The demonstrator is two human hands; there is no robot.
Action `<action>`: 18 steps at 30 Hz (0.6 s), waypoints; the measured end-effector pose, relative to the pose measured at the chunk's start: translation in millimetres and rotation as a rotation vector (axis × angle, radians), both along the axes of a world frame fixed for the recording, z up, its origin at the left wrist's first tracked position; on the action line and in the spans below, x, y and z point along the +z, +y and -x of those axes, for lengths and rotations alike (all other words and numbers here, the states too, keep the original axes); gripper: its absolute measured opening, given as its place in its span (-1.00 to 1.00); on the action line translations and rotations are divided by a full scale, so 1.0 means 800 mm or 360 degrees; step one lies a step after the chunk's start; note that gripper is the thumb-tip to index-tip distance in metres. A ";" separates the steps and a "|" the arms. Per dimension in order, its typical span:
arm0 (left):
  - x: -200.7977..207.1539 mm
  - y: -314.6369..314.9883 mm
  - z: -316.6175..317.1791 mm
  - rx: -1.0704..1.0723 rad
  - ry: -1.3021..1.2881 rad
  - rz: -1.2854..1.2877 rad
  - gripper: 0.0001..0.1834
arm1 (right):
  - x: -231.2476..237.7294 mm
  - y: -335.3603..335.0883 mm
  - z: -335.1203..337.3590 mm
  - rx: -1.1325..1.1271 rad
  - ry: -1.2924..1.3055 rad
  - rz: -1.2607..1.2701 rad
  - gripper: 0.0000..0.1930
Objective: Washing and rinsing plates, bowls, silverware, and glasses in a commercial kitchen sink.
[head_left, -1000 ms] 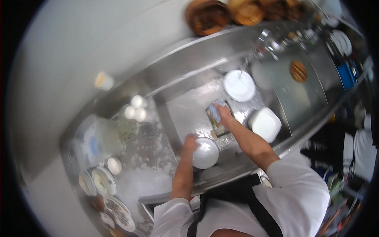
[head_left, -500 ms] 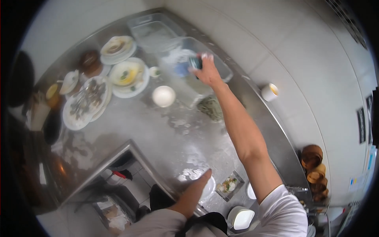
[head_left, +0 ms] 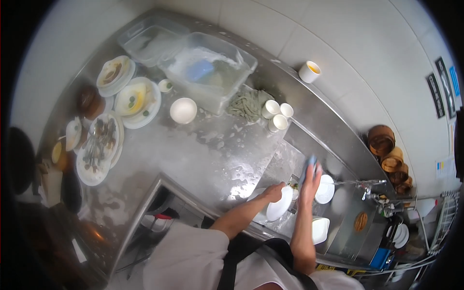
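Wht plate [head_left: 279,205] tilted, blu pad [head_left: 307,170] to R.

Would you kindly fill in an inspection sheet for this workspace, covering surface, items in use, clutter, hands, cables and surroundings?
Surface: steel counter wet, with patches of suds; sink to its right.
Items in use: white plate and blue pad, the pad blurred.
Clutter: soiled plates, an oval plate bearing cutlery, white bowl, three white cups beside a crumpled green cloth, clear tub.
Hands: left hand grips the plate's edge; right hand holds the pad, over the sink.
Cables: nothing seen.
Surroundings: pale tiled wall, wooden bowls along the ledge, tap at the sink's back.
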State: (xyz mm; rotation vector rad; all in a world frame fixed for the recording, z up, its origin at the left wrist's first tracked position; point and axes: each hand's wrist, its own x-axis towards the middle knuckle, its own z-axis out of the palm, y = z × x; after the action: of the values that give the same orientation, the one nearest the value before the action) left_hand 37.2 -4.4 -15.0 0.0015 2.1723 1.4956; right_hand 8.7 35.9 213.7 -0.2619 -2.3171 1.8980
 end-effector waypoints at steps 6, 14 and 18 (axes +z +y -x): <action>0.109 0.033 -0.025 0.0321 0.0138 -0.0404 -0.52 | -0.139 0.186 -0.156 -0.0181 -0.0511 -0.1312 -0.66; 0.068 0.044 -0.005 0.0575 -0.0446 -0.0575 -0.50 | -0.084 0.161 -0.140 0.0223 -0.0157 -0.1499 -0.78; 0.064 -0.026 0.003 0.0383 -0.0939 -0.1227 -0.42 | -0.051 0.201 -0.111 -0.0067 0.0243 -0.0730 -0.60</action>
State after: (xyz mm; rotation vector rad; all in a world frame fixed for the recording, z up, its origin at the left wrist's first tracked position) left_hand 35.0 -25.1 36.1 -0.3952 1.0888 2.0561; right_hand 97.3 196.6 173.0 -0.1073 -2.5265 1.2652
